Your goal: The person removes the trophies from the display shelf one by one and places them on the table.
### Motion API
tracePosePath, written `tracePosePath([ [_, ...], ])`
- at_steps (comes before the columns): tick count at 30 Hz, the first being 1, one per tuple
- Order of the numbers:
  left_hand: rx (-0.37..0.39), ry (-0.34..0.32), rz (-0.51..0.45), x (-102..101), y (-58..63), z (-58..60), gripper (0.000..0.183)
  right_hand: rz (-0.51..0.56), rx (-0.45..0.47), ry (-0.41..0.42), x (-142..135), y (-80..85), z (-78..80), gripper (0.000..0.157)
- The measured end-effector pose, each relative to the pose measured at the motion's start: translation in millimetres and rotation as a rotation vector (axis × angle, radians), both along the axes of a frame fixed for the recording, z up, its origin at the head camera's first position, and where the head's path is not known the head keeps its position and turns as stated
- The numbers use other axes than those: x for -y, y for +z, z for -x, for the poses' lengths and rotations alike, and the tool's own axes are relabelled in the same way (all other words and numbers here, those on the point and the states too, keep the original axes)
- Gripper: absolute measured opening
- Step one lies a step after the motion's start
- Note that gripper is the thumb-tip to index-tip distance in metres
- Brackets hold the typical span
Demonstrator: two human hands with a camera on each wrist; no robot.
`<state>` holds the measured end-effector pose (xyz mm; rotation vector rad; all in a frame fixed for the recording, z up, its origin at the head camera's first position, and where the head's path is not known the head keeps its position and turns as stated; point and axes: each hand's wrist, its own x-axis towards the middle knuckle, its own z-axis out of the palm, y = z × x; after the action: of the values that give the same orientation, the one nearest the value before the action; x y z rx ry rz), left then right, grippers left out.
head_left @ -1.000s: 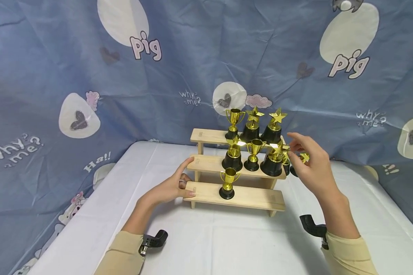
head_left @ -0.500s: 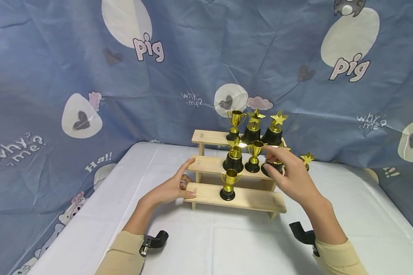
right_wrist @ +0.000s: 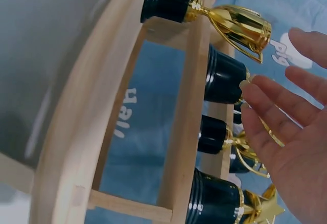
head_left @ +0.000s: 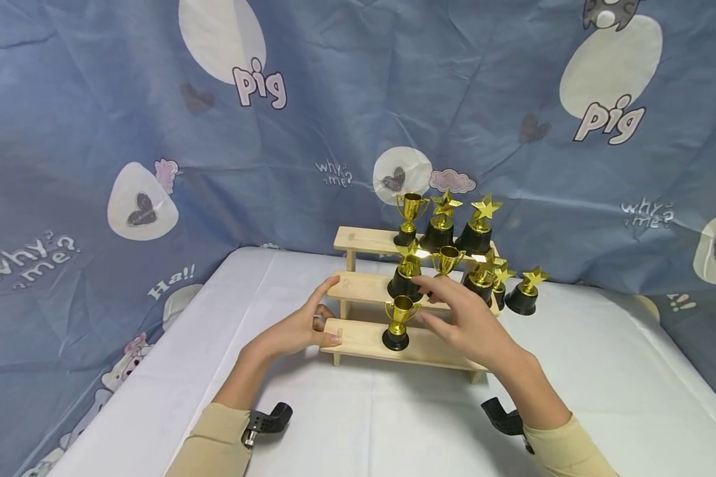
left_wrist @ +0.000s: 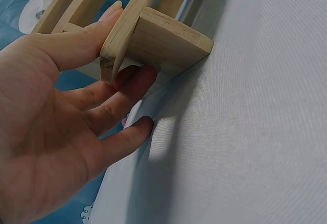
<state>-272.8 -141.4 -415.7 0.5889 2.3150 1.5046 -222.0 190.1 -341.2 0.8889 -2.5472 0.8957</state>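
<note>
A three-tier wooden display stand (head_left: 358, 331) stands on the white-covered table. My left hand (head_left: 298, 328) holds its left end, the thumb over the lowest board and the fingers beneath it in the left wrist view. One gold cup trophy (head_left: 397, 324) with a black base stands upright on the lowest tier. Just right of that cup is my right hand (head_left: 474, 324), thumb and fingers apart, with nothing held. In the right wrist view, its fingertips lie close to the trophies; whether they touch cannot be told. The hand partly hides the middle-tier cup trophy (head_left: 447, 259).
On the middle tier is a star trophy (head_left: 406, 277) at left, with another (head_left: 480, 278) at right. The top tier bears a cup trophy (head_left: 409, 218) and two star trophies. More star trophies, including one (head_left: 524, 295) on the table, stand at the right. A blue patterned cloth (head_left: 310, 132) hangs behind.
My right hand has moved left and down from the stand's right side, passing before the middle tier, to beside the front cup. My left hand stays on the stand's left end.
</note>
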Motion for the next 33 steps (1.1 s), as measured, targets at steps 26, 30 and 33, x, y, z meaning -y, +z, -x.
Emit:
tracePosePath([
  [26,0.006,0.003,-0.013,1.6,-0.7,-4.3,0.113,-0.083,-0.087,0.033,21.0,-22.4,3.8,0.042],
  [30,0.007,0.003,-0.011,0.7,-0.7,-2.9,0.113,-0.071,-0.093,0.025,22.2,-23.2,3.7,0.042],
  [33,0.006,-0.001,-0.013,-0.4,-0.8,-1.4,0.113,-0.057,-0.088,0.011,22.9,-22.2,1.9,0.041],
])
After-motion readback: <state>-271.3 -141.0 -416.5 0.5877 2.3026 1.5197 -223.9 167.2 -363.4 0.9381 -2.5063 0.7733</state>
